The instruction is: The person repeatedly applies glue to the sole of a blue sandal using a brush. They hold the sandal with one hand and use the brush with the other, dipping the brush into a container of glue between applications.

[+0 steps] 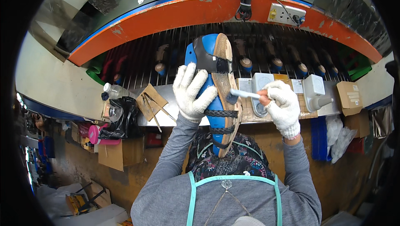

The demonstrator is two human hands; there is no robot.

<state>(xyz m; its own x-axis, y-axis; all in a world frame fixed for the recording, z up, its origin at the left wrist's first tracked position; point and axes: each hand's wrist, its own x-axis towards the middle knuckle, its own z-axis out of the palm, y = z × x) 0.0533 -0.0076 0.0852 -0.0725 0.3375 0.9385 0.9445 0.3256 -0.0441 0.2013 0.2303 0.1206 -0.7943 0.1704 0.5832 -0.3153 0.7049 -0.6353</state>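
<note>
While the left hand in a white knitted glove (193,93) is lying with fingers outspread against a black-strapped, brown-soled sandal (220,85) on a blue foot-shaped form (209,43), the white-gloved right hand (281,105) is gripping a pale-handled brush (246,94) with a dark head. The sandal is standing lengthwise between the hands, its sole turning rightward, its lower end reaching over the floral-patterned lap (254,162). The brush head is overlapping the sole; contact is remaining unclear. Behind, a silver-grey metal counter (168,89) is carrying a white plastic container (262,77).

printed cards (297,85), carton label (353,96), none legible
</note>
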